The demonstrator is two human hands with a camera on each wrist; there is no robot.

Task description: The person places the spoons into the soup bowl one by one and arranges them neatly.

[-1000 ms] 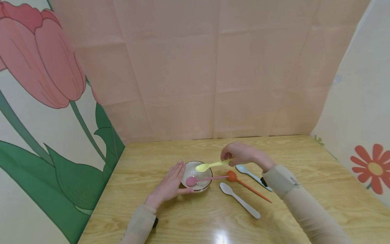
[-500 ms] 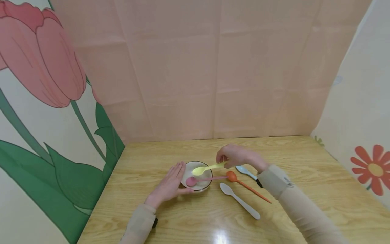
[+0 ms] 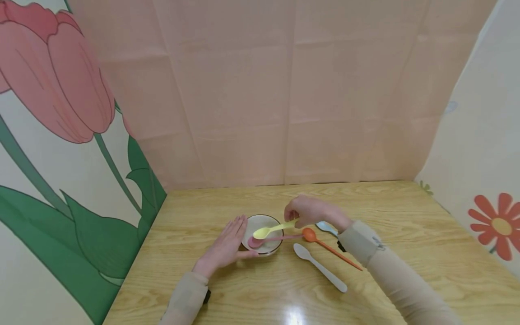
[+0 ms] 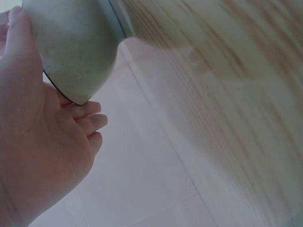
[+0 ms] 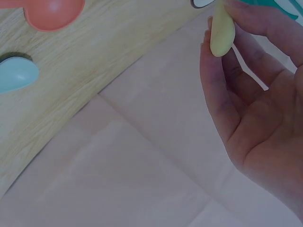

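1. The right hand (image 3: 310, 212) sits farther left than a second ago, closer to the bowl (image 3: 259, 220).
2. The yellow spoon (image 3: 263, 233) it pinches shifts left and nearer the person, its head now partly covering the pink spoon (image 3: 253, 243) from above.
3. The right sleeve (image 3: 359, 240) hides more of the light blue spoon (image 3: 326, 227).

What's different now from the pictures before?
The right hand moved left and lower in the head view, taking the yellow spoon along. There, it now hides part of the pink spoon. The left hand stayed against the bowl; the pink spoon, orange spoon and white spoon stayed put.
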